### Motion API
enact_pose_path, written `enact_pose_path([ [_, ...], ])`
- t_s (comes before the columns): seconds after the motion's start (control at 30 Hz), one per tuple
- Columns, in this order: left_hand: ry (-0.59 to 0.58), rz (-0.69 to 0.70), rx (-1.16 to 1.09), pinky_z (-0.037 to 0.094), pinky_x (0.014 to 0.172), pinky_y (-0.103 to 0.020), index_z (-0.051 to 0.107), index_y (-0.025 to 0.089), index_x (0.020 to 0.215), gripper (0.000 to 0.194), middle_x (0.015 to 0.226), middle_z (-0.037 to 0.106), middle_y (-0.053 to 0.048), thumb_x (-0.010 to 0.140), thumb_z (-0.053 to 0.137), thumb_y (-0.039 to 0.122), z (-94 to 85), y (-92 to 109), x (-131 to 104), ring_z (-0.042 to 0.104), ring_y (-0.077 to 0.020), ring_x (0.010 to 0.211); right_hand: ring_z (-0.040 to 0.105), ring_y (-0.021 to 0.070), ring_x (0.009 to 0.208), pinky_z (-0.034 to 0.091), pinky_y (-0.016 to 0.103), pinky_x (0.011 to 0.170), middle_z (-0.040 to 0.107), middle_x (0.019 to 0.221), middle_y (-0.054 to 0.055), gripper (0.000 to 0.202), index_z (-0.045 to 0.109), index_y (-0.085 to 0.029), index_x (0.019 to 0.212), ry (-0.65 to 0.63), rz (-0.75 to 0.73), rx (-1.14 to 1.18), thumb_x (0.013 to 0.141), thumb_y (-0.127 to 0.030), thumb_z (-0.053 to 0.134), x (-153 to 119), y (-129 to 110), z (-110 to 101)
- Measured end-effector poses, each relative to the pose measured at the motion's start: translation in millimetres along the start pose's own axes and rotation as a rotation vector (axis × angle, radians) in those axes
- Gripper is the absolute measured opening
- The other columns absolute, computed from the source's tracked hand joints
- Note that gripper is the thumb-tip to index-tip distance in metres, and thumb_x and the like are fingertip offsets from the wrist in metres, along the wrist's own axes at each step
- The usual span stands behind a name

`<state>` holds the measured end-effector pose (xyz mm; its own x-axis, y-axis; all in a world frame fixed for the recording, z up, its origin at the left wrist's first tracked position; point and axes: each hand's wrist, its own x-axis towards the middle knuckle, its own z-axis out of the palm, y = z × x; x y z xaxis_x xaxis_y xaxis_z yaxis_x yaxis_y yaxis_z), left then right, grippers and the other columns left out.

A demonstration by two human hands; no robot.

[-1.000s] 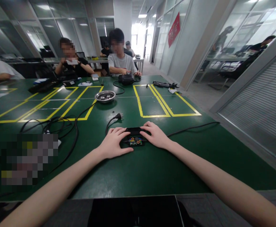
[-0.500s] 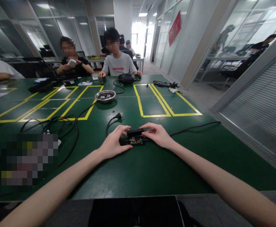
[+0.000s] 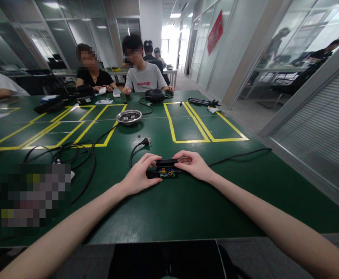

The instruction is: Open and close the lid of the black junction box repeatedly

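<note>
A black power-adapter case lies opened on the green table, its lower half holding a circuit board (image 3: pixel 166 173) with coils and coloured parts. The black case cover (image 3: pixel 166 162) is tilted up along the far side of the board. At the cover's left end are the curled fingers of my left hand (image 3: pixel 142 175), with the thumb beside the board's near left corner. My right hand (image 3: pixel 194 166) pinches the cover's right end between thumb and fingers. Black cable runs out from both ends of the case; a plug (image 3: pixel 146 142) lies just beyond my left hand.
Farther off stands a metal bowl (image 3: pixel 129 117) with small metal parts. Looped black cables (image 3: pixel 70 151) and a blurred-out object (image 3: pixel 34 199) lie at left. Yellow tape (image 3: pixel 191 142) marks the table. Past it are a black case (image 3: pixel 154 95), a folded tripod (image 3: pixel 203 102) and seated people.
My hands have barely moved; the cover appears tilted slightly more upright. Across the table, a person in black has lowered a white object to the tabletop.
</note>
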<state>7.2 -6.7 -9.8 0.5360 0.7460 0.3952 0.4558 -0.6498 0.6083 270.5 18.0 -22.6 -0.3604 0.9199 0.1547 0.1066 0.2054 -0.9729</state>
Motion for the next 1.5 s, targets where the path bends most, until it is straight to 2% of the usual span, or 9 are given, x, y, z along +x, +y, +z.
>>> enact_pose_path([
  [0.1,-0.013,-0.006,0.001,0.061,0.093,-0.040,0.058,0.025,0.131,0.056,0.126,0.061,-0.007,0.080,0.082,0.023,-0.5,1,0,0.066,-0.0213,0.103,0.073,0.0178,0.085,0.062,0.036,0.083,0.075,0.103,0.006,0.026,0.070,-0.019,0.090,-0.034,-0.009,-0.004,0.075,-0.035,0.082,-1,-3,0],
  [0.23,-0.026,0.001,-0.002,0.059,0.095,-0.040,0.062,0.023,0.125,0.048,0.123,0.063,-0.008,0.081,0.081,0.023,-1.6,2,1,0.065,-0.0232,0.107,0.073,0.0189,0.089,0.061,0.038,0.085,0.073,0.105,0.006,0.023,0.068,-0.019,0.091,-0.099,-0.032,-0.025,0.076,-0.032,0.080,-3,-6,-1],
  [0.47,-0.050,0.006,0.019,0.058,0.095,-0.039,0.066,0.021,0.114,0.035,0.119,0.065,-0.008,0.082,0.080,0.023,-2.0,2,2,0.066,-0.0230,0.107,0.068,0.0192,0.097,0.057,0.040,0.092,0.068,0.107,0.007,0.011,0.065,-0.019,0.086,-0.178,-0.219,-0.201,0.083,-0.024,0.073,-5,-12,-5],
  [0.63,-0.092,-0.022,0.037,0.057,0.094,-0.040,0.067,0.021,0.113,0.034,0.113,0.072,-0.007,0.083,0.081,0.027,-1.7,0,2,0.069,-0.0238,0.103,0.065,0.0210,0.102,0.053,0.043,0.096,0.066,0.110,0.008,0.013,0.061,-0.020,0.084,-0.239,-0.312,-0.310,0.081,-0.020,0.074,-7,-18,-7],
  [0.8,-0.090,-0.015,0.050,0.056,0.097,-0.042,0.068,0.021,0.112,0.032,0.112,0.074,-0.008,0.084,0.081,0.028,-2.5,0,2,0.069,-0.0251,0.106,0.067,0.0235,0.109,0.051,0.045,0.100,0.069,0.119,0.010,0.014,0.059,-0.021,0.087,-0.266,-0.294,-0.332,0.081,-0.018,0.072,-8,-18,-8],
  [1.3,-0.088,0.023,0.032,0.055,0.098,-0.039,0.068,0.021,0.112,0.030,0.115,0.074,-0.007,0.085,0.081,0.023,-2.3,1,2,0.069,-0.0239,0.109,0.067,0.0219,0.106,0.051,0.041,0.097,0.069,0.116,0.009,0.016,0.058,-0.021,0.087,-0.276,-0.348,-0.336,0.081,-0.016,0.072,-10,-18,-8],
  [1.5,-0.127,-0.007,0.087,0.055,0.093,-0.039,0.066,0.021,0.111,0.027,0.110,0.075,-0.006,0.087,0.078,0.026,0.5,-1,2,0.069,-0.0241,0.102,0.067,0.0240,0.107,0.053,0.042,0.095,0.070,0.119,0.010,0.024,0.062,-0.020,0.096,-0.298,-0.411,-0.457,0.078,-0.018,0.077,-9,-11,-11],
])
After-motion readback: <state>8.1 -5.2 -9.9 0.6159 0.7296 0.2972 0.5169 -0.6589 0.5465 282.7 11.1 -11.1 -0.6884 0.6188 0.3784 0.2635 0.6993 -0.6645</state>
